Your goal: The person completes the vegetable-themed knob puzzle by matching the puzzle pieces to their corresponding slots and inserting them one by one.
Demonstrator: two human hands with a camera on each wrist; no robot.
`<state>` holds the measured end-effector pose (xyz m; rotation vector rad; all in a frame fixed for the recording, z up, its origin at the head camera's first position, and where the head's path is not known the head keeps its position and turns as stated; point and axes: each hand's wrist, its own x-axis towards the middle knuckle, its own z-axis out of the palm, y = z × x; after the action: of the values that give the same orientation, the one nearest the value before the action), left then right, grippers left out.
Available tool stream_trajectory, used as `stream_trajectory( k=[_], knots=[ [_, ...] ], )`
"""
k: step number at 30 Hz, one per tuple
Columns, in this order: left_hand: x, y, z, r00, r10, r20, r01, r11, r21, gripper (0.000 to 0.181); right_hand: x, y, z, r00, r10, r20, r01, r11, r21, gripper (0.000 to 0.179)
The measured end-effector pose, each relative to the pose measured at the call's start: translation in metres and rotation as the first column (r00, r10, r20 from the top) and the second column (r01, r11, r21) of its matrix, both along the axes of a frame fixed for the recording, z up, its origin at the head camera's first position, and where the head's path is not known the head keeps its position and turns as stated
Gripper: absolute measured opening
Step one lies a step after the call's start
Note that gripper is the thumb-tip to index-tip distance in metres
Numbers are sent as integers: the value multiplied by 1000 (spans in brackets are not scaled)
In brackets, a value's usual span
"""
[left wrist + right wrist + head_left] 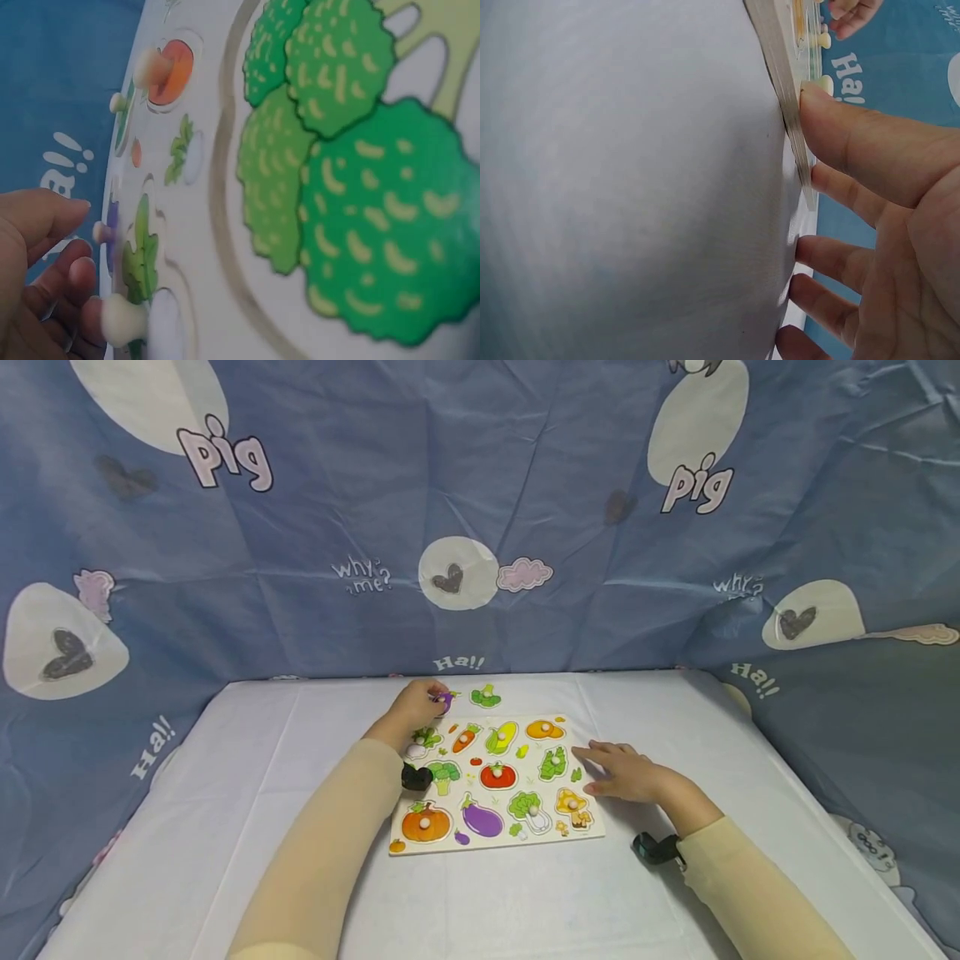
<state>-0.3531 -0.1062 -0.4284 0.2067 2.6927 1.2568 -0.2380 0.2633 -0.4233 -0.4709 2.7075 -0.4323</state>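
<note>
A small purple eggplant piece (446,700) with a knob lies past the far left corner of a vegetable puzzle board (480,846). Thumb and fingers of my left hand (420,702) are parted around its pale knob (100,232), with a gap showing between them in the left wrist view. My right hand (628,774) spreads its fingers at the board's right side. Its thumb (836,127) rests on the board's edge, while the other fingertips are down by the white cloth. On the board, the eggplant picture (482,819) and broccoli picture (444,775) carry no knob.
A broccoli piece (486,696) with a knob lies on the white cloth (300,727) beyond the board. Knobbed pieces sit in the board, among them a tomato (498,776), a pumpkin (426,823) and a mushroom (573,807). A blue printed curtain (480,635) stands behind.
</note>
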Motion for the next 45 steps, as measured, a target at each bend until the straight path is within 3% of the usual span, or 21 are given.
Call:
stream_trajectory(
  k=[6,14,23,36,45],
  knots=[
    [-4,-1,-7,1000,6,4,-6,999,-36,31,-1,0,-2,1000,-5,6,5,1000,5,74],
    [-5,1,-5,999,5,-39,-10,993,-118,29,-2,0,-3,1000,18,-5,-18,1000,-8,73],
    [-5,6,-4,1000,26,-17,-28,987,-161,23,-2,1,-2,1000,8,-3,-7,1000,3,73],
    [-6,4,-5,999,-15,-41,4,969,-246,24,1,0,0,1000,10,2,-10,1000,-1,72],
    [-5,2,-5,998,-24,-60,7,966,-258,24,1,-1,2,1000,11,-2,-11,1000,4,72]
  ],
)
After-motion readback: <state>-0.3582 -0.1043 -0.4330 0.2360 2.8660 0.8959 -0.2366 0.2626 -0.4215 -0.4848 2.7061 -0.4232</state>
